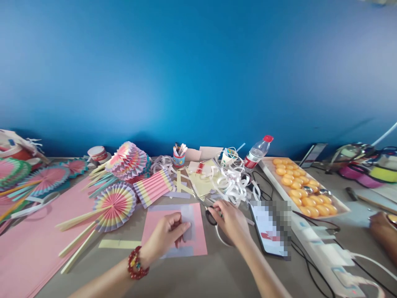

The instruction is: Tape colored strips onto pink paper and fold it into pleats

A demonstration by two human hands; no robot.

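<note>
My left hand (167, 236), with a red bead bracelet on the wrist, rests on a pink paper sheet (198, 244) and pinches a pale grey strip (188, 225) lying on it. My right hand (231, 221) is closed around the black handles of scissors (211, 216), whose blades point away to the upper left over yellow paper (201, 184). Both hands lie on the grey table (217, 273) close to its near edge.
Folded rainbow paper fans (114, 205) and pink sheets (27, 244) lie at the left. White paper strips (235, 182), a cup of pens (179, 157) and a bottle (257, 153) stand behind. A phone (271, 231), a power strip (322, 248), a tray of orange balls (304, 190) and another person's hand (383, 231) are at the right.
</note>
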